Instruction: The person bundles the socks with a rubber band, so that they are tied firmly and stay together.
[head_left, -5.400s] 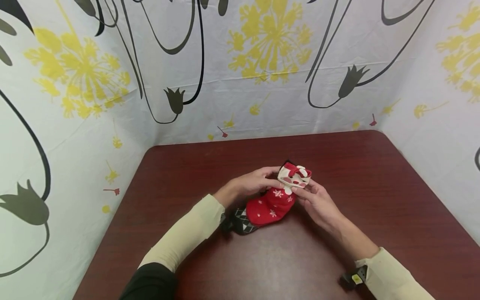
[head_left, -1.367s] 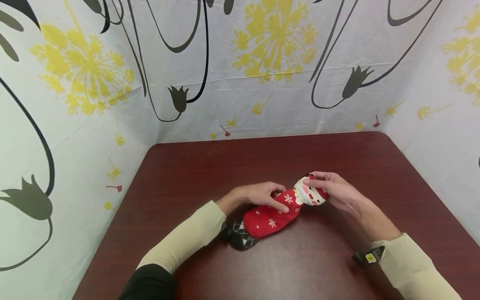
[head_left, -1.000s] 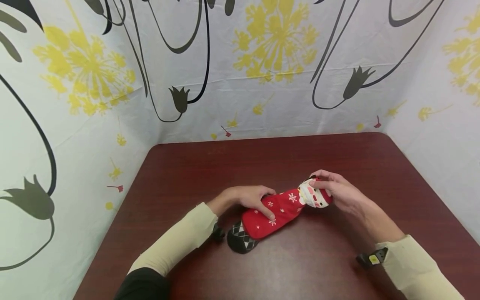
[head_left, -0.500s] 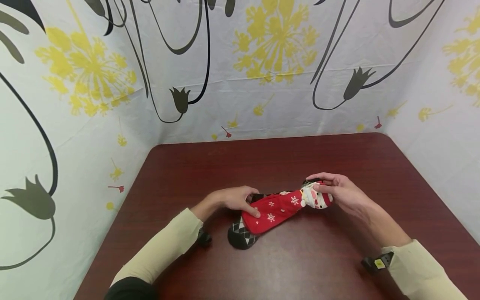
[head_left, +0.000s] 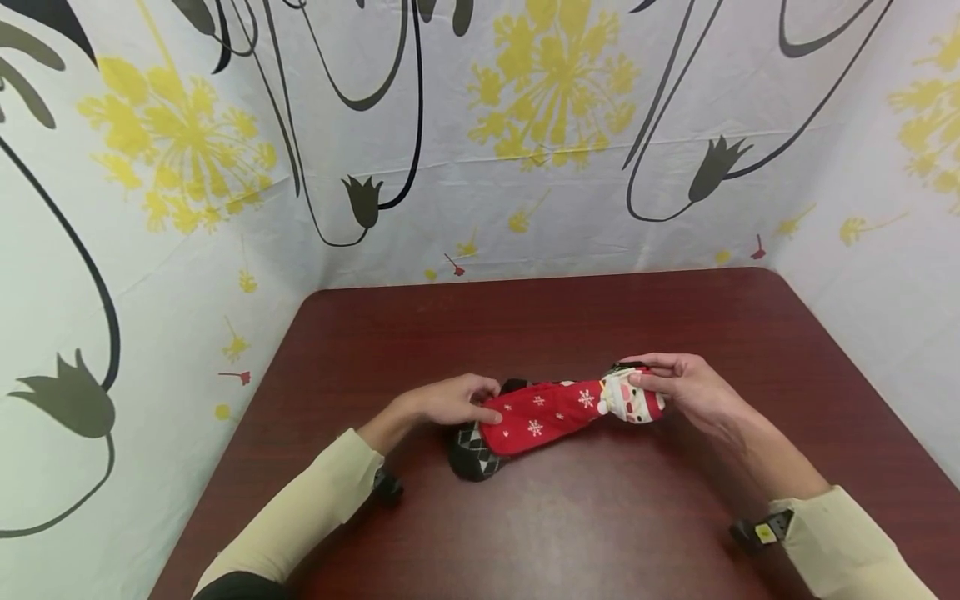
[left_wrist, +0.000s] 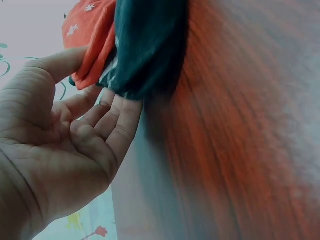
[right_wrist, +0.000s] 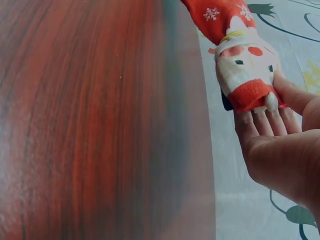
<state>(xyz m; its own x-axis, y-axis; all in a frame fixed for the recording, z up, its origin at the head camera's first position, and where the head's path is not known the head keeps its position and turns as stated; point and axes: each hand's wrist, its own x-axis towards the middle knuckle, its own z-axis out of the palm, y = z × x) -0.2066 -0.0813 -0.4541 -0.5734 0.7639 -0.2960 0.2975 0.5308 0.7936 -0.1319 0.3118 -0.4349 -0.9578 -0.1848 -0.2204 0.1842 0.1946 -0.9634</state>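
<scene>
A red sock [head_left: 555, 417] with white snowflakes lies stretched sideways between the hands, over a dark argyle sock [head_left: 472, 458] whose rounded end sticks out at the left. My left hand [head_left: 448, 400] pinches the left end, thumb on the red cloth; in the left wrist view the fingers pass under the dark cloth [left_wrist: 150, 45]. At the other end a Santa face [head_left: 628, 398] with a red hat is held by my right hand [head_left: 697, 390], thumb over it and fingers beneath. A yellow band [right_wrist: 240, 35] rings its neck in the right wrist view.
The socks are over a dark red-brown wooden table [head_left: 570, 533] with rounded far corners. White cloth [head_left: 570, 233] printed with grey tulips and yellow flowers hangs behind it and on both sides. Each wrist wears a small black camera [head_left: 761, 531].
My left hand has slid left along the red sock from its middle to its end. The right hand has shifted from the cuff's side onto the Santa face, drawing the sock straighter and to the right.
</scene>
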